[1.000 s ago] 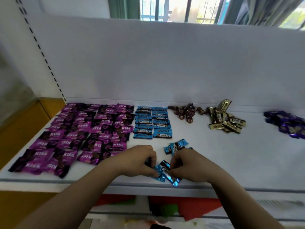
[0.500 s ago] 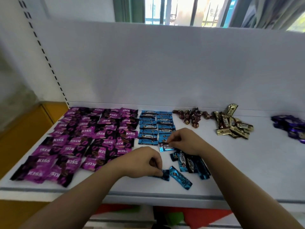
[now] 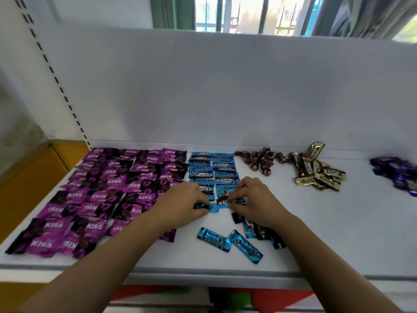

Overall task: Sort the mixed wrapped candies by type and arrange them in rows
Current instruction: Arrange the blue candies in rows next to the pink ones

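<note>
Two columns of blue wrapped candies [image 3: 212, 170] run from the back wall toward me on the white shelf [image 3: 338, 222]. At the near end of the left column my left hand [image 3: 182, 204] pinches a blue candy [image 3: 208, 207] lying on the shelf. Beside it my right hand [image 3: 255, 199] pinches another blue candy [image 3: 226, 202] at the end of the right column. Several loose blue candies [image 3: 230, 241] lie nearer me, some under my right wrist. Purple KISS candies [image 3: 108, 195] fill rows on the left.
Brown twist-wrapped candies [image 3: 261, 160], a pile of gold bars [image 3: 318, 172] and dark violet candies [image 3: 399, 172] lie unsorted along the back right. A white back panel rises behind the shelf. The shelf's front edge is near my forearms.
Both hands have moved away from me, from the loose pile up to the near ends of the blue columns, each carrying a blue candy. Two loose candies stay near the front.
</note>
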A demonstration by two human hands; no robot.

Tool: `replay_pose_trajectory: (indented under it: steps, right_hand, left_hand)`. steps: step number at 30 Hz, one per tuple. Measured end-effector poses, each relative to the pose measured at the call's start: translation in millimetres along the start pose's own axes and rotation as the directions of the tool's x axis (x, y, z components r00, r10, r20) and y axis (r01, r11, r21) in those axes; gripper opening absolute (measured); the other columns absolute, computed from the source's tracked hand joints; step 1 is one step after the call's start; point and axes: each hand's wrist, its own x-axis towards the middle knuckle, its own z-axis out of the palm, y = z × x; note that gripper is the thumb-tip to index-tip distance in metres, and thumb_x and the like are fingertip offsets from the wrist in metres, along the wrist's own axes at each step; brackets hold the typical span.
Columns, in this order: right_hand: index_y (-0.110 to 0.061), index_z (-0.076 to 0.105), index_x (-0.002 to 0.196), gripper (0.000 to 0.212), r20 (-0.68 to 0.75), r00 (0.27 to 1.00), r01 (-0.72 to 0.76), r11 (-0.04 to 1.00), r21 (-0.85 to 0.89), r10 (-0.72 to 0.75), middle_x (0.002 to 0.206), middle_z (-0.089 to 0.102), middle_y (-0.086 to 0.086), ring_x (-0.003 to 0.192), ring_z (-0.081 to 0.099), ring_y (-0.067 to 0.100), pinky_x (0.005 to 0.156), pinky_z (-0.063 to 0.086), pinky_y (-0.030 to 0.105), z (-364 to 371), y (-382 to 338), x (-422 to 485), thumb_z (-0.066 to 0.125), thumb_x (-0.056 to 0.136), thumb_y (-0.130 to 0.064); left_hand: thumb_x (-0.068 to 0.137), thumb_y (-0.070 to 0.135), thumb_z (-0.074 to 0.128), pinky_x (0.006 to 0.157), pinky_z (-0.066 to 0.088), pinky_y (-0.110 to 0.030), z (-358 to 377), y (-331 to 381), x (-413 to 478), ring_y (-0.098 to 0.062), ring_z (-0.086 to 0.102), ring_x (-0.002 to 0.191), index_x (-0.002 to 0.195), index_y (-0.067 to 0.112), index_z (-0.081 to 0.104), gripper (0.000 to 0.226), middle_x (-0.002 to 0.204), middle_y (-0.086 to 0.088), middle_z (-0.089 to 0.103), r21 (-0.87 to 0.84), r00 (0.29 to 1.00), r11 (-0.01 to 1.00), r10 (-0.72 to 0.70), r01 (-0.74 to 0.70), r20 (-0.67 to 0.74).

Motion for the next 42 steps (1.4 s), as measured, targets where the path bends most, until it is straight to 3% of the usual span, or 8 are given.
replay_pose_trajectory:
  steps: [4, 20, 24, 28, 30, 33, 38, 42]
  right_hand:
    - [-0.033, 0.071, 0.111, 0.025, 0.013, 1.000, 0.017, 0.999, 0.032, -0.018, 0.126, 0.054, -0.009, 0.116, 0.046, 0.011, 0.099, 0.037, 0.027, 2.7, 0.6, 0.7, 0.066, 0.088, -0.038]
    - [-0.025, 0.072, 0.113, 0.026, -0.006, 0.999, 0.042, 0.999, 0.024, -0.042, 0.120, 0.063, -0.008, 0.109, 0.055, 0.011, 0.097, 0.045, 0.029, 4.8, -9.1, -4.4, 0.065, 0.089, -0.032]
    - [-0.026, 0.072, 0.110, 0.023, -0.049, 0.999, 0.000, 0.997, 0.083, 0.004, 0.113, 0.065, -0.010, 0.103, 0.056, 0.007, 0.094, 0.045, 0.025, -11.4, -12.7, -11.0, 0.067, 0.088, -0.031]
    - [-0.030, 0.071, 0.090, 0.015, 0.029, 0.986, -0.167, 0.985, 0.045, 0.166, 0.091, 0.057, -0.016, 0.083, 0.054, 0.003, 0.067, 0.041, 0.016, -42.5, -10.1, -28.4, 0.068, 0.084, -0.044]
    - [-0.029, 0.069, 0.082, 0.027, 0.078, 0.968, -0.237, 0.971, -0.030, 0.239, 0.085, 0.057, -0.013, 0.077, 0.054, 0.003, 0.061, 0.043, 0.016, -48.6, -11.1, -37.0, 0.068, 0.079, -0.056]
    - [-0.022, 0.070, 0.078, 0.053, 0.087, 0.941, -0.304, 0.930, -0.209, 0.327, 0.081, 0.063, -0.004, 0.072, 0.059, 0.009, 0.064, 0.054, 0.031, -37.4, -19.6, -40.4, 0.064, 0.069, -0.074]
    - [-0.017, 0.064, 0.064, 0.035, 0.165, 0.898, -0.404, 0.913, -0.063, 0.409, 0.066, 0.064, 0.000, 0.062, 0.058, 0.013, 0.055, 0.044, 0.030, -22.6, -25.7, -40.1, 0.074, 0.075, -0.049]
    - [-0.026, 0.063, 0.077, 0.016, 0.123, 0.911, -0.393, 0.919, -0.037, 0.395, 0.079, 0.064, -0.007, 0.071, 0.060, 0.009, 0.058, 0.050, 0.026, -32.1, -26.1, -45.4, 0.068, 0.084, -0.038]
  left_hand:
    - [0.092, 0.045, 0.057, 0.098, 0.042, -0.033, 3.9, -4.7, 0.3, -0.010, 0.046, 0.114, 0.124, 0.031, 0.065, 0.035, 0.124, 0.010, 0.054, 0.033, 0.999, 0.999, 0.040, -0.039, -0.031]
    - [0.097, 0.033, 0.054, 0.104, 0.036, -0.026, 1.3, -1.6, -3.4, -0.012, 0.048, 0.123, 0.131, 0.019, 0.060, 0.037, 0.137, 0.003, 0.055, -0.002, 0.999, 0.999, 0.045, -0.045, -0.022]
    - [0.096, 0.038, 0.054, 0.106, 0.039, -0.031, 0.9, -0.4, -7.1, -0.011, 0.045, 0.124, 0.131, 0.022, 0.059, 0.039, 0.136, 0.005, 0.053, 0.009, 0.999, 0.999, 0.035, -0.035, -0.039]
    - [0.090, 0.049, 0.058, 0.101, 0.039, -0.026, -6.4, 11.0, -21.1, -0.003, 0.043, 0.115, 0.126, 0.028, 0.061, 0.042, 0.126, 0.013, 0.053, -0.056, 0.991, 0.991, 0.122, -0.118, 0.062]
    - [0.087, 0.052, 0.062, 0.099, 0.039, -0.023, -9.8, 17.8, -28.4, -0.001, 0.043, 0.113, 0.126, 0.031, 0.061, 0.044, 0.123, 0.016, 0.052, -0.071, 0.966, 0.982, 0.187, -0.177, 0.178]
    - [0.088, 0.047, 0.064, 0.097, 0.042, -0.025, -10.6, 23.0, -34.1, -0.002, 0.044, 0.110, 0.123, 0.031, 0.064, 0.039, 0.118, 0.015, 0.052, -0.048, 0.949, 0.976, 0.216, -0.210, 0.228]
    - [0.088, 0.042, 0.065, 0.088, 0.048, -0.026, -8.9, 25.2, -36.9, -0.003, 0.050, 0.097, 0.115, 0.031, 0.067, 0.029, 0.107, 0.015, 0.053, -0.068, 0.957, 0.981, 0.190, -0.180, 0.218]
    - [0.090, 0.042, 0.062, 0.082, 0.047, -0.025, -8.1, 19.0, -38.3, -0.005, 0.050, 0.092, 0.113, 0.031, 0.067, 0.026, 0.101, 0.015, 0.052, -0.011, 0.975, 0.991, 0.132, -0.132, 0.178]
